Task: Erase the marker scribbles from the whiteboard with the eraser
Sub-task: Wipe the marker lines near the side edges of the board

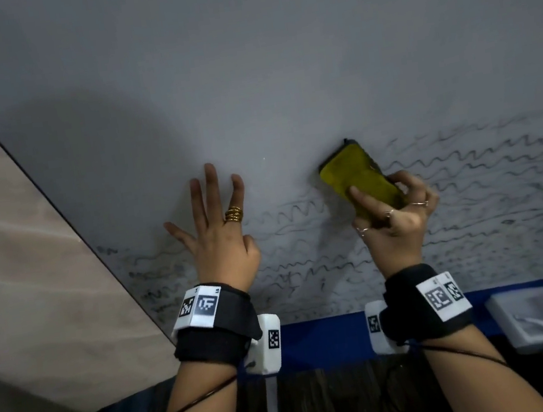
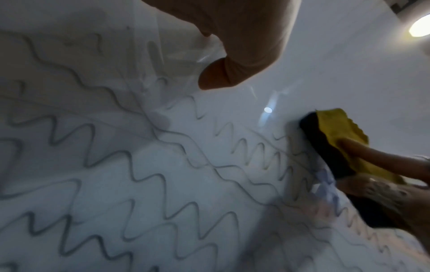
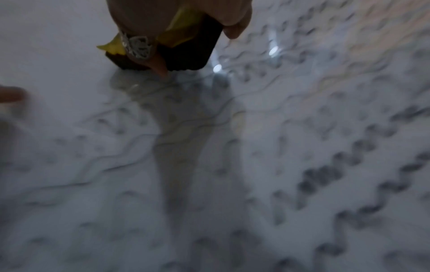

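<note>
Head view: from above and behind both wrists, facing forward onto the whiteboard, near enough to fill most of the frame, down to its blue bottom edge. Left wrist view: very close to the board, looking rightward across the scribbles toward the eraser. Right wrist view: equally close, blurred, facing along the board. Shared by all three: eraser and surrounding scribbles.

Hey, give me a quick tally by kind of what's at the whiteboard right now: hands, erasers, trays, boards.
Hands: 2, left hand with fingers spread against the board, right hand with its grip on the eraser
Erasers: 1, yellow eraser
Trays: 1, white tray
Whiteboards: 1, whiteboard
Total: 5
</note>
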`<state>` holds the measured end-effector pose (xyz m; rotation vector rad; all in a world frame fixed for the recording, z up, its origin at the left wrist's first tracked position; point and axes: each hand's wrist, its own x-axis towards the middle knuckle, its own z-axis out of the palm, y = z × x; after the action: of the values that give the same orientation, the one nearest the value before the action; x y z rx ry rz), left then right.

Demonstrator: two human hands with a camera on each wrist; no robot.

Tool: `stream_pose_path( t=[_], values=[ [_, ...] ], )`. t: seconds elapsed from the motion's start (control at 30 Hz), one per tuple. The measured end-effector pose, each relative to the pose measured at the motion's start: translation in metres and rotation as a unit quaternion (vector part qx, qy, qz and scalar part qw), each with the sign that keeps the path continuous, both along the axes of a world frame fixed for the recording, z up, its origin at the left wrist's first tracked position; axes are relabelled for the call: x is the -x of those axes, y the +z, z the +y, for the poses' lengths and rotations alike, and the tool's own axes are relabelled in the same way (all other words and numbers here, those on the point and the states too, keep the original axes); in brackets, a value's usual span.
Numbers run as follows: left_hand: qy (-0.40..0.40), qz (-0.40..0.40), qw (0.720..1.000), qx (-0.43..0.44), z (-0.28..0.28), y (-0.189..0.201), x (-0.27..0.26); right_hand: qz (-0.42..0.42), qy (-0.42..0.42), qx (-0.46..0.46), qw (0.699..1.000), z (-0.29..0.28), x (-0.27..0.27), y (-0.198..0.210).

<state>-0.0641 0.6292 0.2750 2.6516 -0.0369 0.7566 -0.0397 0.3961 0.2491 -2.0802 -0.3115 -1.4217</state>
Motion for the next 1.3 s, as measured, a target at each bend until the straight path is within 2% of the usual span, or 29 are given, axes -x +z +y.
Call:
stream_pose_path(
  t=[0.17, 0.27, 0.33, 0.43, 0.5, 0.6, 0.67, 0.83, 0.97, 1.1, 1.2, 1.3],
  values=[
    [0.005, -0.01, 1.0, 0.014, -0.004, -0.006, -0.002, 0.063, 0.077, 0.052, 0.994, 0.039, -0.006, -0.003],
    [0.011, -0.026, 1.0, 0.005, -0.001, -0.009, -0.003, 0.047, 0.039, 0.081, 0.995, 0.006, -0.003, -0.008],
    [0.028, -0.04, 0.999, 0.011, -0.005, -0.005, 0.0, 0.031, -0.008, 0.056, 0.998, -0.019, 0.003, -0.007],
    [0.06, -0.068, 0.993, 0.08, -0.02, 0.006, 0.006, 0.005, -0.054, 0.02, 0.998, -0.029, 0.009, 0.006],
    [0.064, -0.095, 0.987, 0.11, -0.032, 0.015, 0.008, -0.012, -0.039, 0.036, 0.998, -0.017, 0.004, 0.012],
    [0.028, -0.108, 0.991, 0.069, -0.047, 0.02, 0.002, 0.01, 0.004, 0.114, 0.993, 0.015, -0.002, 0.005],
    [0.013, -0.103, 0.994, 0.041, -0.055, 0.021, -0.002, 0.031, 0.002, 0.143, 0.989, 0.015, 0.001, -0.005],
    [0.035, -0.074, 0.997, 0.012, -0.067, 0.018, -0.006, -0.036, -0.064, 0.065, 0.995, -0.049, 0.002, 0.012],
    [0.078, -0.114, 0.985, 0.099, -0.084, 0.023, -0.01, -0.07, -0.027, 0.005, 0.997, -0.031, -0.013, 0.043],
    [0.114, -0.155, 0.97, 0.15, -0.098, 0.02, -0.02, -0.015, 0.042, 0.113, 0.993, 0.0, -0.018, 0.023],
    [0.124, -0.132, 0.976, 0.118, -0.102, 0.019, -0.024, -0.019, 0.017, 0.174, 0.984, -0.04, -0.019, 0.004],
    [0.125, -0.103, 0.983, 0.082, -0.103, 0.017, -0.024, -0.052, -0.013, 0.184, 0.981, -0.07, -0.021, 0.013]
  ],
)
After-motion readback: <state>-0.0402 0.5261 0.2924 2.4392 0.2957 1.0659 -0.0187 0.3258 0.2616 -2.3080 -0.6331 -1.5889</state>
